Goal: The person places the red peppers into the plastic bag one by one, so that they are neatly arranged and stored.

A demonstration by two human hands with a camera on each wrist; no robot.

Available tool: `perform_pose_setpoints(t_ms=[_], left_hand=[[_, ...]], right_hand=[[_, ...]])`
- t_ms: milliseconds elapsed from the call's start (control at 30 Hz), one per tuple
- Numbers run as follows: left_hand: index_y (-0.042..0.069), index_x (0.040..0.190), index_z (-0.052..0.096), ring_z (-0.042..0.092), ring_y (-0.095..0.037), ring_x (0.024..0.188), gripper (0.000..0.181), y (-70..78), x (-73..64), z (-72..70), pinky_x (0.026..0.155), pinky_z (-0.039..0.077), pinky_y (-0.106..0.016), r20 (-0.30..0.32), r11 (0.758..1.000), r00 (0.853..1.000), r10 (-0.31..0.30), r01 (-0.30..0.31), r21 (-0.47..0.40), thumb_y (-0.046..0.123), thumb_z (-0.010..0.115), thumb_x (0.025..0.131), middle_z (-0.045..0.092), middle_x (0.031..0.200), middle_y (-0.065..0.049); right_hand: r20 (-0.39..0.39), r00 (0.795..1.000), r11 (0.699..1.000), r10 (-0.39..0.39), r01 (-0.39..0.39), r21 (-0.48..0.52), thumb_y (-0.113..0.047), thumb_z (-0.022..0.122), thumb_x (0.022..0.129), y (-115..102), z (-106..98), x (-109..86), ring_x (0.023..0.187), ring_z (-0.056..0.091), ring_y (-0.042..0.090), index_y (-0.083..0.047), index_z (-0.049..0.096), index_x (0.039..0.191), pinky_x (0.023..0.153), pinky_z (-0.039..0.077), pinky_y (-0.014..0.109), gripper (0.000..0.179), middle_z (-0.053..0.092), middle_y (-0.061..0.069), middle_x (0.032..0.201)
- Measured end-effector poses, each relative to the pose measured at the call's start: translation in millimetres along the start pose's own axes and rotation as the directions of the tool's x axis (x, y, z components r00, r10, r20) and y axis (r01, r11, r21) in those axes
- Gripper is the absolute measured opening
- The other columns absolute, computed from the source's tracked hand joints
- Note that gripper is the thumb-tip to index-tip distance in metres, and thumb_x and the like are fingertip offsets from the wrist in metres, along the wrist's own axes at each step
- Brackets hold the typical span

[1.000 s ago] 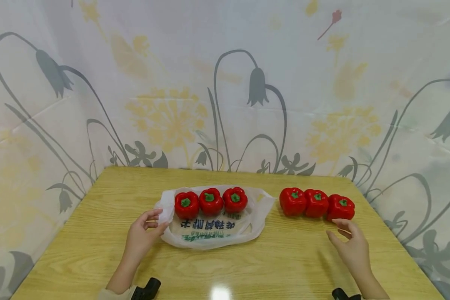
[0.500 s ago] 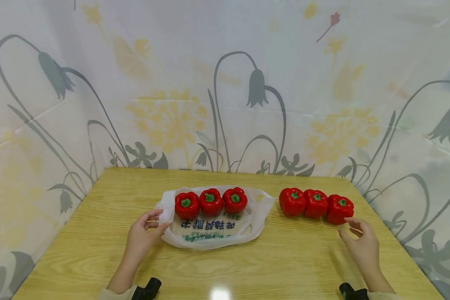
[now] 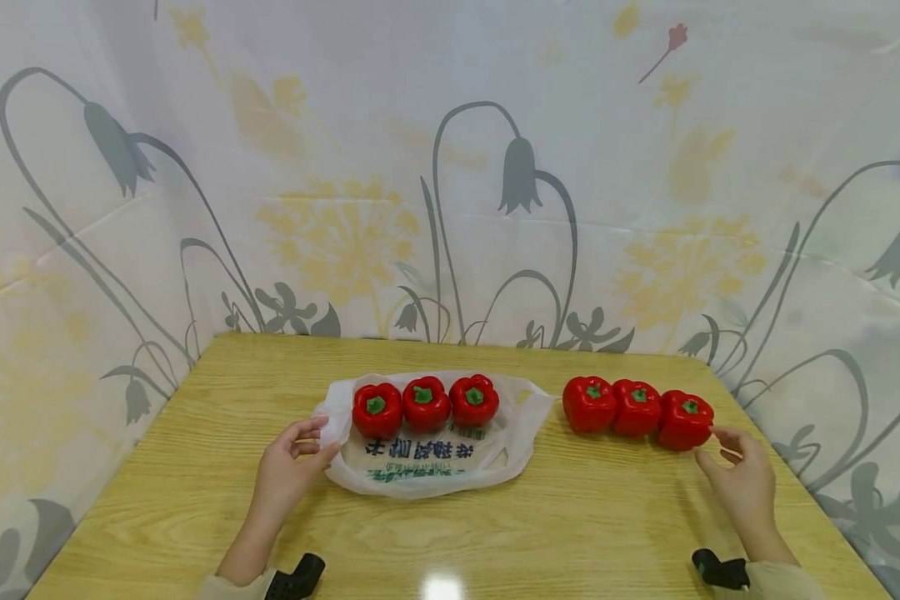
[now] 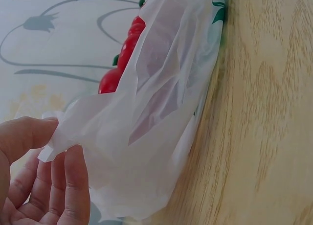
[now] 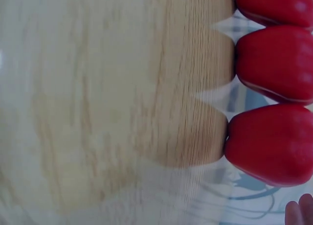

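A white plastic bag [image 3: 527, 421] with dark blue and green print lies flat on the table. Three red bell peppers [image 3: 426, 408] with green stems sit in a row on it. At the bag's left end, my left hand [image 3: 288, 467] pinches a corner of the plastic between thumb and fingers; the left wrist view shows this bag corner [image 4: 93, 120] lifted. Three more red peppers stand in a row to the right. Beside the outermost pepper [image 3: 686, 422] is my right hand [image 3: 746, 483], fingers loosely bent and holding nothing; whether a fingertip touches it, I cannot tell.
The wooden table [image 3: 450, 533] reaches back to a flower-printed cloth [image 3: 345, 167] that hangs behind it and along both sides. A gap of table separates the bag from the right-hand row. Black wrist devices [image 3: 297, 577] show on both sleeves.
My right hand has shifted rightward, from in front of the outermost pepper to its right side. The left hand keeps hold of the bag corner; bag and peppers stay put.
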State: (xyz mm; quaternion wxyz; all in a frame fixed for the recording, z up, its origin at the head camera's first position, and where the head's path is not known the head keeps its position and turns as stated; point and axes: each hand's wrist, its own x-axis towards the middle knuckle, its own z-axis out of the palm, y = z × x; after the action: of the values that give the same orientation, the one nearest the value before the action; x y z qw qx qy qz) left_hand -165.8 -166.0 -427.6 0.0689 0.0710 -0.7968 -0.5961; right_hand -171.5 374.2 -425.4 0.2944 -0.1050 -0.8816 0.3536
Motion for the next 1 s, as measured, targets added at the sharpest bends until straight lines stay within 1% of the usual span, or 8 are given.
perform_pose_setpoints(t_ms=[167, 233, 333, 567, 767, 867, 933, 1000], left_hand=[[0.002, 0.121, 0.057, 0.054, -0.017, 0.089, 0.045, 0.0, -0.4, -0.6, 0.065, 0.051, -0.02, 0.001, 1.0, 1.0, -0.002, 0.002, -0.004, 0.018, 0.073, 0.082, 0.052, 0.111, -0.013], [0.002, 0.121, 0.057, 0.054, -0.017, 0.089, 0.045, 0.1, -0.5, -0.7, 0.065, 0.051, -0.02, 0.0, 1.0, 1.0, -0.001, 0.001, -0.006, 0.018, 0.073, 0.082, 0.052, 0.111, -0.013], [0.001, 0.12, 0.057, 0.054, -0.016, 0.088, 0.045, 0.0, -0.5, -0.7, 0.065, 0.051, -0.02, -0.002, 1.0, 1.0, 0.001, -0.001, -0.008, 0.018, 0.073, 0.082, 0.052, 0.11, -0.013], [0.001, 0.12, 0.057, 0.054, -0.016, 0.087, 0.044, 0.4, -1.0, -0.3, 0.065, 0.051, -0.02, -0.003, 1.0, 1.0, 0.006, -0.007, -0.01, 0.018, 0.073, 0.082, 0.052, 0.11, -0.014], [0.002, 0.121, 0.057, 0.054, -0.017, 0.088, 0.044, 1.6, -1.1, 0.0, 0.065, 0.051, -0.02, -0.004, 1.0, 1.0, 0.001, -0.001, -0.011, 0.017, 0.073, 0.082, 0.052, 0.111, -0.014], [0.002, 0.121, 0.057, 0.054, -0.017, 0.088, 0.043, 2.0, -1.0, 0.0, 0.065, 0.051, -0.019, -0.003, 1.0, 1.0, -0.005, 0.005, -0.012, 0.015, 0.072, 0.083, 0.051, 0.111, -0.014], [0.002, 0.121, 0.057, 0.054, -0.018, 0.088, 0.043, 2.0, -1.0, 0.0, 0.065, 0.051, -0.019, -0.004, 1.0, 1.0, -0.007, 0.007, -0.011, 0.015, 0.072, 0.083, 0.051, 0.11, -0.014], [0.001, 0.12, 0.057, 0.054, -0.018, 0.088, 0.043, 1.9, -0.9, 0.0, 0.065, 0.051, -0.019, -0.004, 1.0, 1.0, -0.008, 0.008, -0.01, 0.014, 0.072, 0.083, 0.051, 0.11, -0.014]], right_hand=[[0.013, 1.0, 1.0, -0.008, 0.009, -0.02, 0.004, 0.069, 0.077, 4, 3, 5.8, 0.089, 0.047, 0.02, 0.011, 0.054, 0.111, 0.07, 0.033, 0.0, 0.038, 0.053, 0.022, 0.106], [0.022, 1.0, 1.0, 0.0, 0.001, -0.021, 0.003, 0.069, 0.078, 5, 5, 8.0, 0.092, 0.048, 0.028, 0.011, 0.053, 0.112, 0.07, 0.032, 0.0, 0.038, 0.052, 0.023, 0.107], [0.033, 0.999, 1.0, 0.027, -0.027, -0.011, 0.001, 0.069, 0.08, 5, 7, 11.2, 0.097, 0.049, 0.035, 0.011, 0.051, 0.113, 0.07, 0.032, 0.001, 0.039, 0.051, 0.024, 0.11], [0.067, 0.994, 0.996, 0.089, -0.088, -0.021, -0.004, 0.069, 0.082, 8, 9, 17.2, 0.101, 0.046, 0.038, 0.01, 0.048, 0.118, 0.069, 0.033, 0.006, 0.044, 0.045, 0.024, 0.116], [0.113, 0.989, 0.995, 0.099, -0.096, -0.028, -0.011, 0.07, 0.082, 11, 9, 23.2, 0.104, 0.043, 0.039, 0.01, 0.044, 0.125, 0.066, 0.032, 0.007, 0.055, 0.042, 0.027, 0.12], [0.166, 0.982, 0.996, 0.094, -0.091, -0.026, -0.017, 0.071, 0.083, 11, 9, 27.1, 0.107, 0.041, 0.044, 0.012, 0.037, 0.131, 0.071, 0.037, 0.018, 0.066, 0.039, 0.03, 0.125], [0.199, 0.975, 0.995, 0.1, -0.096, -0.028, -0.021, 0.071, 0.083, 11, 10, 29.8, 0.108, 0.039, 0.047, 0.013, 0.031, 0.134, 0.076, 0.043, 0.031, 0.073, 0.036, 0.033, 0.127], [0.22, 0.969, 0.993, 0.114, -0.11, -0.031, -0.024, 0.071, 0.083, 10, 12, 32.0, 0.109, 0.038, 0.05, 0.014, 0.027, 0.136, 0.08, 0.043, 0.046, 0.079, 0.033, 0.036, 0.128]])
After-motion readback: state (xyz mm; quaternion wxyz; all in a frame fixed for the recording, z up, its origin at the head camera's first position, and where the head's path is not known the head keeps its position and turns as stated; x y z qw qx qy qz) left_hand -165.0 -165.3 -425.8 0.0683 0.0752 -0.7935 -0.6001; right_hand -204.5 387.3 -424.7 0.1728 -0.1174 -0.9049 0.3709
